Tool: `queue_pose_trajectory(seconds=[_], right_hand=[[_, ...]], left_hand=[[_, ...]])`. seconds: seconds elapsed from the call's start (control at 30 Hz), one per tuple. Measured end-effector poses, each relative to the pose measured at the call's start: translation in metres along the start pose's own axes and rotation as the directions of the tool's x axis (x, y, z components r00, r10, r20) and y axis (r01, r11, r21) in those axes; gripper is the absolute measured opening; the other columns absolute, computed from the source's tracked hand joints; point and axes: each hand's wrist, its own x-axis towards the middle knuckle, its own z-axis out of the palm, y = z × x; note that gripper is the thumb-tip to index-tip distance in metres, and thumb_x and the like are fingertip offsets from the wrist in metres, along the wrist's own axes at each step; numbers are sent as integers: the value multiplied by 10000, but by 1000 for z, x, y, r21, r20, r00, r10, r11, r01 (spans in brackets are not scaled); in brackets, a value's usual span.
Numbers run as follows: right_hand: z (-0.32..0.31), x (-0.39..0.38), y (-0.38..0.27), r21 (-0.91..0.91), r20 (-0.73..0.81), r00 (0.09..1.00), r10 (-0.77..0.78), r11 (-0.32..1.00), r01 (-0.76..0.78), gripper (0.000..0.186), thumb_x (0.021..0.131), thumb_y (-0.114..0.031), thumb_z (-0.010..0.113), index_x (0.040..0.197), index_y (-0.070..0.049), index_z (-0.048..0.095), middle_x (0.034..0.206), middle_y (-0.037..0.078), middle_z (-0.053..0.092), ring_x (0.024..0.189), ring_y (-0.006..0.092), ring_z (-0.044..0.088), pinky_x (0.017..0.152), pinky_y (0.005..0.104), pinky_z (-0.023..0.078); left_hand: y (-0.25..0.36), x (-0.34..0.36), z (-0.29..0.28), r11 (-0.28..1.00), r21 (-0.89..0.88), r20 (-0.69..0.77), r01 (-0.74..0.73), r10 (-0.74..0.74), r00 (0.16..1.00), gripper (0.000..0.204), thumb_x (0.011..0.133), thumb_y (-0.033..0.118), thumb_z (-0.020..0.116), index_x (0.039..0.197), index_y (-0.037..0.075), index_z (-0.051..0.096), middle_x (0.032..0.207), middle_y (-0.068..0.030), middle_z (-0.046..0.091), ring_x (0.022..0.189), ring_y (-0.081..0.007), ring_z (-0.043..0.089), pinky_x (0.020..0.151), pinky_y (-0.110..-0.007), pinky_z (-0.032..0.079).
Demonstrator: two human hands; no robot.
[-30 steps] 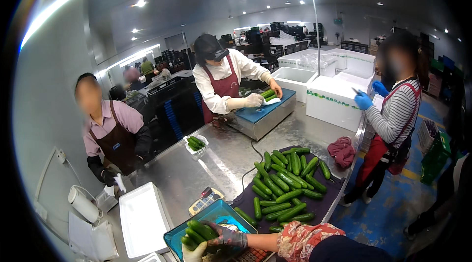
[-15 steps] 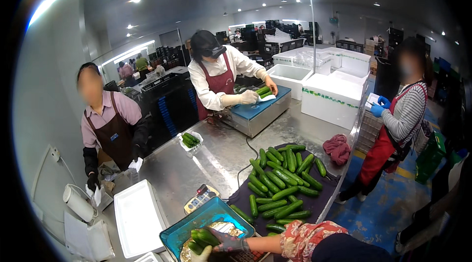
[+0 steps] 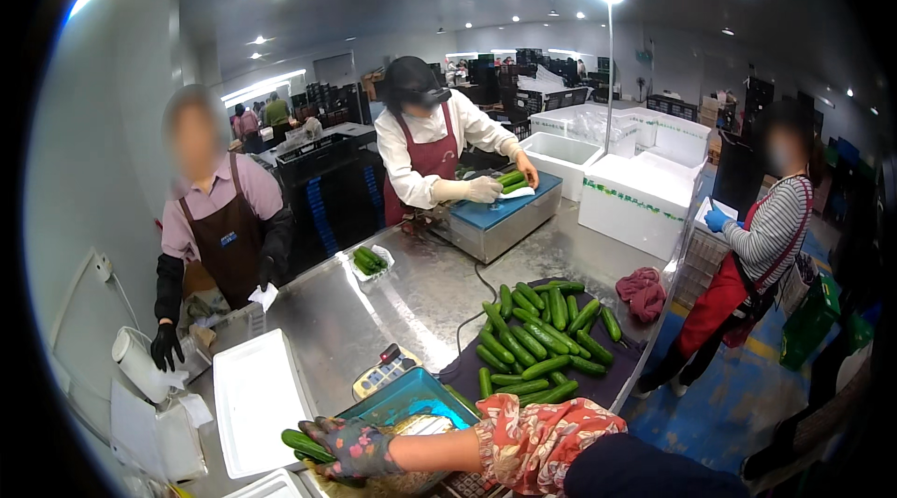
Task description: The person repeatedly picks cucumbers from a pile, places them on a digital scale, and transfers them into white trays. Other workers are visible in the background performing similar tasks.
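My right hand (image 3: pixel 355 448), in a dark glove with a flower pattern, is closed round green cucumbers (image 3: pixel 301 443) near the lower edge. It reaches across the near side of a blue tray (image 3: pixel 378 398) and over its left corner. Beside the cucumbers stands a long white foam tray (image 3: pixel 264 405), with part of another white tray (image 3: pixel 271 487) nearer me. I cannot make out my left hand. Many loose cucumbers (image 3: pixel 531 339) are heaped on a dark cloth (image 3: pixel 624 362) to the right of the blue tray.
A power strip (image 3: pixel 385 373) lies behind the blue tray. Farther back are a small tray of cucumbers (image 3: pixel 372 261) and a co-worker handling cucumbers on a scale (image 3: pixel 505 218). White foam boxes (image 3: pixel 626 204) and a maroon rag (image 3: pixel 642 292) are at right; another co-worker stands left.
My right hand has moved left with the cucumbers, from over the blue tray to beside the white foam tray. The pale-gloved left hand seen under them no longer shows.
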Motion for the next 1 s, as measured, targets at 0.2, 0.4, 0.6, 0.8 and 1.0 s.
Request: queue_pose_trajectory(seconds=[0.2, 0.4, 0.6, 0.8, 1.0], right_hand=[[-9, 31, -47, -48, 137, 990, 38, 998, -31, 817, 757, -472, 608, 1390, -70, 283, 1312, 219, 419, 1183, 367, 450, 980, 398, 377], [4, 48, -20, 294, 57, 993, -101, 952, 80, 810, 769, -472, 633, 1364, -29, 307, 1273, 240, 444, 1118, 380, 505, 940, 437, 409], [16, 48, -28, 5, 91, 970, -223, 975, 224, 767, 806, -381, 629, 1390, -31, 275, 1375, 264, 317, 1279, 404, 324, 1053, 435, 287], [26, 55, -10, 532, -28, 995, -100, 841, 99, 710, 809, -336, 625, 1379, -50, 312, 1372, 276, 305, 1291, 388, 322, 1055, 437, 284], [3, 17, 20, 595, -116, 977, 177, 800, -75, 477, 892, -133, 539, 1337, -52, 385, 1245, 127, 496, 1149, 200, 480, 945, 325, 416]], left_hand=[[59, 5, -3, 453, -877, 115, 157, -118, 986, 633, 868, 493, 439, 1370, 118, 345, 1390, -117, 371, 1279, -321, 341, 1078, -490, 242], [55, 3, -54, 943, -321, 88, 90, -65, 994, 475, 915, 378, 492, 1277, 76, 438, 1203, -116, 532, 1057, -245, 543, 925, -382, 445], [78, 7, -39, 942, -335, -49, 20, -39, 998, 581, 839, 406, 607, 1291, 91, 421, 1243, -107, 504, 1156, -269, 486, 1012, -451, 386], [92, 26, -51, 956, -293, 31, 7, 2, 1000, 714, 780, 514, 625, 1340, 140, 389, 1331, -112, 444, 1234, -311, 413, 1061, -497, 308], [112, 77, -94, 941, -305, 22, -149, 163, 986, 814, 715, 553, 676, 1350, 143, 376, 1310, -156, 447, 1202, -378, 424, 1000, -592, 334]])
